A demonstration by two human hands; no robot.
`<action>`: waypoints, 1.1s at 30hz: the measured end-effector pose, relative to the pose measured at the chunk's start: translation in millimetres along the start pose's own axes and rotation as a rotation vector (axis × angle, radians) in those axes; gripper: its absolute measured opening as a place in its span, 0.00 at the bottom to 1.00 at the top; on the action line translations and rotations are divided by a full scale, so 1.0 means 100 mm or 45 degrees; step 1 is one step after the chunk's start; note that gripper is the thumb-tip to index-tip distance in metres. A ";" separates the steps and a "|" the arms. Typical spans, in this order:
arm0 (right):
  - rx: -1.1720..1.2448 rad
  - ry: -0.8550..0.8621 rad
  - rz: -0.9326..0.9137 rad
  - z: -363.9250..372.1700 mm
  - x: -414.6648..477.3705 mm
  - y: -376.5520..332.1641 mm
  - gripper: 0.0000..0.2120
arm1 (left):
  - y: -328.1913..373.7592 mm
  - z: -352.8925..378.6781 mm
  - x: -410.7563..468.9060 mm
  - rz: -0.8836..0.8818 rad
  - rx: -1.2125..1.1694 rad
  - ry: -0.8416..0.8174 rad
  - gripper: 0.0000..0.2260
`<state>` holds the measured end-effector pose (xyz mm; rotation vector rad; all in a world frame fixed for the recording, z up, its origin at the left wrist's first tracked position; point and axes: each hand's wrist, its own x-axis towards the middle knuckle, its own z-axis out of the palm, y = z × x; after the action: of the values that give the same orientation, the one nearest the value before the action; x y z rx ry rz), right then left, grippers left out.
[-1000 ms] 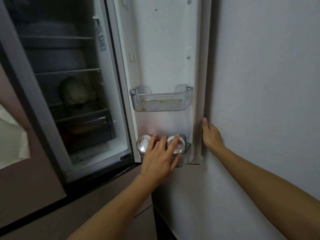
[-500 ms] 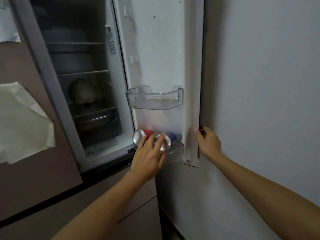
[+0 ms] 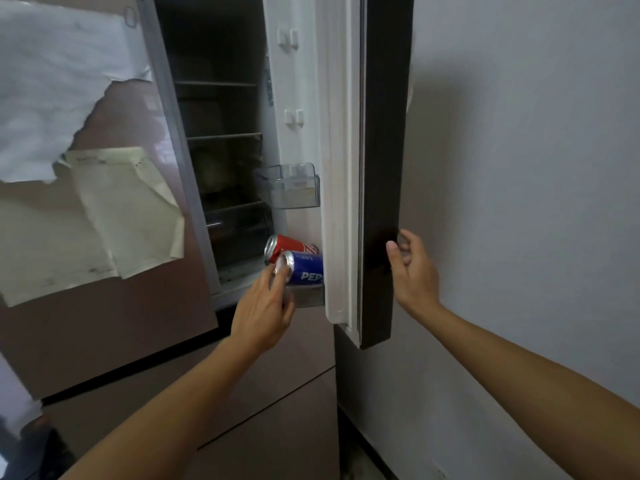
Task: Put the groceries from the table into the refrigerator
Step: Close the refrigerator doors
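Cans lie on their sides in the lowest clear plastic door bin (image 3: 308, 296) of the open refrigerator door (image 3: 381, 168): a blue Pepsi cola can (image 3: 306, 270) in front, and a red cola can (image 3: 291, 244) just behind and above it. Each has its long axis roughly level, running along the bin, with the silver lid pointing left toward the dark refrigerator interior and the base toward the bin's end at the white gasket. The left hand (image 3: 263, 308) reaches up, its straight fingers pressed on the blue can's lid, not wrapped round it. The right hand (image 3: 414, 271) hangs at the door's dark outer face, fingers loosely curled and holding nothing; whether its thumb touches the door I cannot tell. A second clear bin (image 3: 291, 187) sits higher on the door.
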<state>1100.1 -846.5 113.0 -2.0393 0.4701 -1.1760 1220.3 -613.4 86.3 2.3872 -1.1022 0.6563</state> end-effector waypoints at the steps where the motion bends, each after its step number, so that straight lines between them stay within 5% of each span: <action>1: -0.008 -0.019 -0.036 0.05 0.01 -0.03 0.21 | -0.04 -0.03 -0.02 -0.020 0.005 0.002 0.25; 9: 0.065 -0.240 -0.394 0.62 0.08 -0.11 0.24 | -0.45 -0.17 0.01 -0.149 0.180 0.063 0.26; 13: 0.051 -0.335 -0.706 0.96 0.23 -0.16 0.26 | -0.67 -0.26 0.15 -0.223 0.260 0.270 0.19; 21: -0.003 -0.239 -1.189 1.89 0.53 -0.14 0.23 | -0.83 -0.46 0.29 -0.450 0.177 0.663 0.22; 33: -0.191 -0.079 -1.557 2.82 0.69 0.05 0.30 | -1.35 -0.37 0.69 -0.239 0.891 0.456 0.27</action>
<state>1376.7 -778.2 59.3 -2.5063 -0.9000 -1.7285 1356.7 -553.2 131.1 2.7081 -0.5320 1.5232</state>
